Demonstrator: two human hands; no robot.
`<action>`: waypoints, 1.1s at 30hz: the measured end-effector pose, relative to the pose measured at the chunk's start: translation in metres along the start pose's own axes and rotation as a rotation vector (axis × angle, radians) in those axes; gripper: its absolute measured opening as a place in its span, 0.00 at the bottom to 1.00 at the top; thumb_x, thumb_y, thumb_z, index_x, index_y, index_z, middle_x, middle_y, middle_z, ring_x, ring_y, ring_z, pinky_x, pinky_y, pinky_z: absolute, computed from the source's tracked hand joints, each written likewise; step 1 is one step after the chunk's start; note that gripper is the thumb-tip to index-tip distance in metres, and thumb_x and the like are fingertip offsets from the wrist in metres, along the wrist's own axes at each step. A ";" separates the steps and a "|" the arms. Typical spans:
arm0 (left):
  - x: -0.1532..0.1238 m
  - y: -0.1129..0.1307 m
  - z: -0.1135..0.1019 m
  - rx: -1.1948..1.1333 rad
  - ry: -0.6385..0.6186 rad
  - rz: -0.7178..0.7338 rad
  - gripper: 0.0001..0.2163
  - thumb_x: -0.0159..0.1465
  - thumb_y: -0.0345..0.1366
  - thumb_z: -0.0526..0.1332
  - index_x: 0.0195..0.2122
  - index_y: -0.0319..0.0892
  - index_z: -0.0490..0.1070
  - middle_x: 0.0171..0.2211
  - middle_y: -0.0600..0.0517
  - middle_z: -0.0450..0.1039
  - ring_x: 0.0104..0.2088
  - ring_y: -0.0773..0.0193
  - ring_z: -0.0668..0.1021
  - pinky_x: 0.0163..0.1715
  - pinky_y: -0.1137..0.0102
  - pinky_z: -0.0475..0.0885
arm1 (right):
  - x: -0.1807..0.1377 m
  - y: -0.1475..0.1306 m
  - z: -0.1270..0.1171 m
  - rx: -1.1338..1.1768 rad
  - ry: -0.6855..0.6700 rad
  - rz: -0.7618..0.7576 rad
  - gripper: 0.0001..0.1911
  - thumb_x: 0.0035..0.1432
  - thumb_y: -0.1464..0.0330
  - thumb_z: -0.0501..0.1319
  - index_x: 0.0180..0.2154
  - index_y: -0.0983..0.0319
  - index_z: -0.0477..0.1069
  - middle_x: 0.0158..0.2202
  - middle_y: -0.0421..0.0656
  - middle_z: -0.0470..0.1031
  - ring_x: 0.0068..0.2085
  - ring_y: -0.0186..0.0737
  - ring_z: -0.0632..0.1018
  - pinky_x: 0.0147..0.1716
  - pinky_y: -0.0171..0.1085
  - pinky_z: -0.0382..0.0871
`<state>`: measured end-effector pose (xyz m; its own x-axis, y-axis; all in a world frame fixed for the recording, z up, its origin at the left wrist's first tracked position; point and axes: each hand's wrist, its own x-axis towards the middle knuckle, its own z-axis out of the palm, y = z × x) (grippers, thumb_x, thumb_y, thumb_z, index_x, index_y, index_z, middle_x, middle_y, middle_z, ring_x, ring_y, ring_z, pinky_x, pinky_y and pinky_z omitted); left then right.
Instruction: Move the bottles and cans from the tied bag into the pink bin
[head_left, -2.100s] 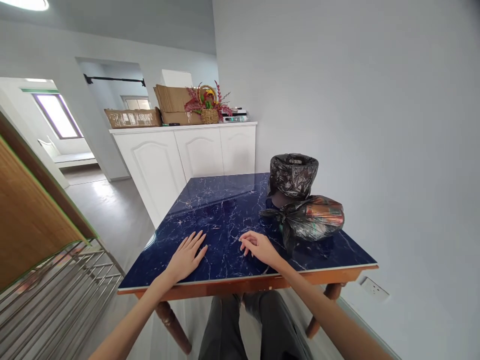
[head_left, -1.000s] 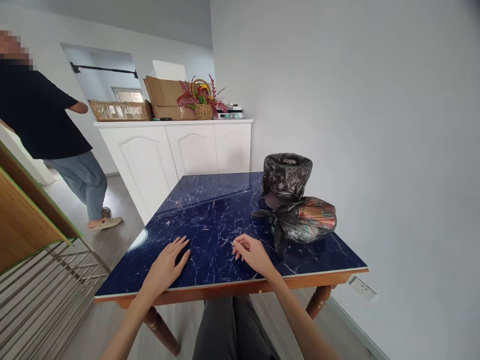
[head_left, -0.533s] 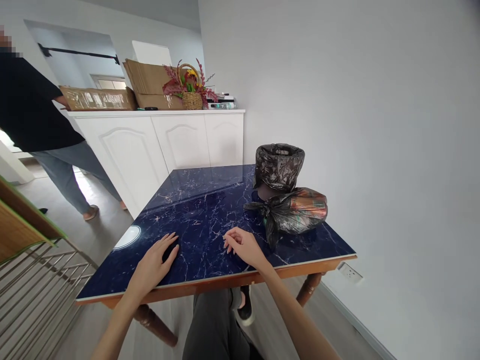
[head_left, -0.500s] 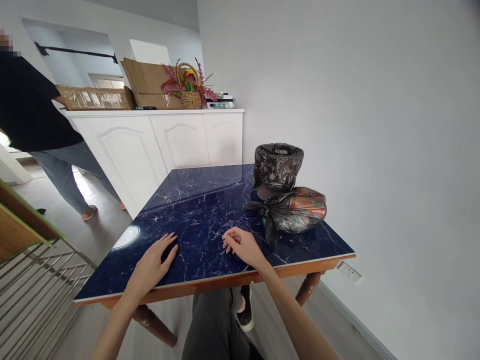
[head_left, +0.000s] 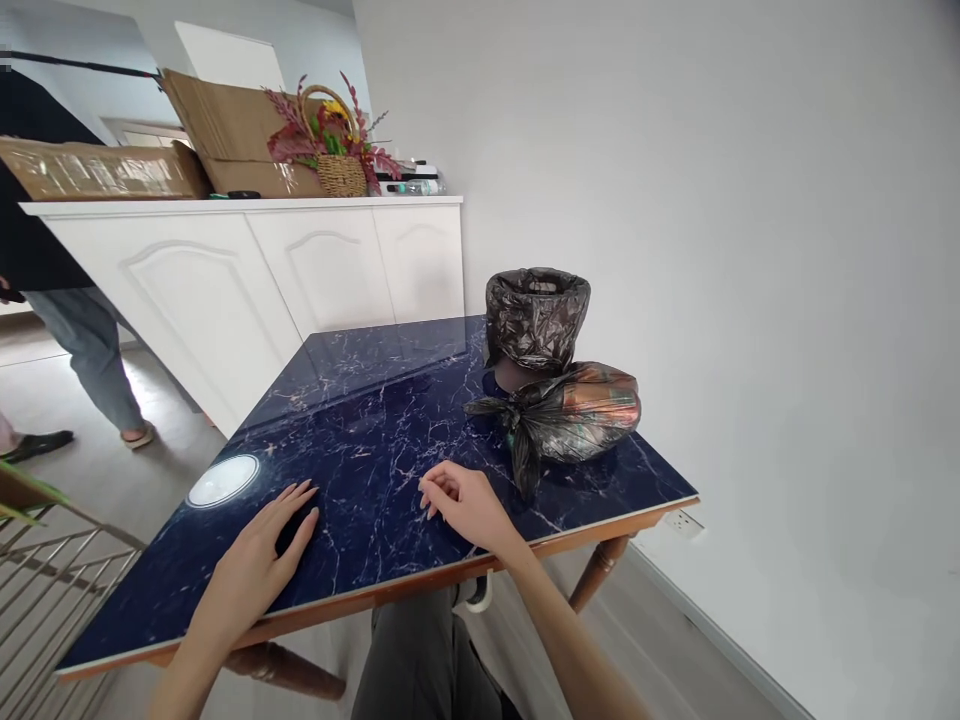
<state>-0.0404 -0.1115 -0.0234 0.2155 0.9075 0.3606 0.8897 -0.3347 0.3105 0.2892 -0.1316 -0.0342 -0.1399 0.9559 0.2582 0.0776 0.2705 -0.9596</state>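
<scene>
My left hand [head_left: 255, 560] lies flat on the dark blue marbled table [head_left: 352, 430], fingers stretched and holding nothing. Loosely curled, my right hand [head_left: 472, 510] rests near the table's front edge with nothing visible in its fingers. Just beyond it, to the right, lies a knotted black plastic bag [head_left: 592, 410] on its side; coloured packaging shows through the thin film. Behind that bag stands a small bin [head_left: 534, 320] lined with a black bag folded over its rim. Neither hand touches the bag or the bin.
White cabinets [head_left: 202, 290] behind the table carry cardboard boxes [head_left: 112, 172], a flower basket [head_left: 341, 172] and a plastic bottle [head_left: 420, 187]. A metal rack [head_left: 60, 585] is at the left. A person [head_left: 90, 350] stands beyond the cabinets. A wall runs along the right.
The view has swung right and slightly down, so most things sit further left. The person at the left has shifted, and a second shoe shows there. My hands keep much the same pose.
</scene>
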 end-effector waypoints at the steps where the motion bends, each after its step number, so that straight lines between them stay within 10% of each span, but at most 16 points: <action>1: 0.000 -0.001 0.001 0.000 0.004 -0.002 0.30 0.72 0.61 0.51 0.64 0.50 0.74 0.69 0.50 0.71 0.69 0.45 0.73 0.70 0.47 0.67 | 0.000 -0.001 0.000 -0.002 0.002 0.002 0.12 0.69 0.56 0.62 0.38 0.56 0.75 0.33 0.40 0.82 0.32 0.39 0.83 0.34 0.37 0.75; 33: -0.005 -0.017 0.012 0.033 0.020 -0.008 0.25 0.72 0.55 0.53 0.66 0.53 0.70 0.69 0.52 0.71 0.69 0.47 0.72 0.73 0.50 0.63 | -0.003 -0.018 0.000 -0.091 0.021 0.046 0.07 0.72 0.65 0.60 0.41 0.57 0.77 0.36 0.39 0.82 0.36 0.38 0.82 0.37 0.34 0.73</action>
<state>-0.0515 -0.1073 -0.0405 0.2008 0.9048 0.3754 0.9043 -0.3186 0.2843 0.2882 -0.1391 -0.0174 -0.1130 0.9695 0.2173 0.1730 0.2346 -0.9566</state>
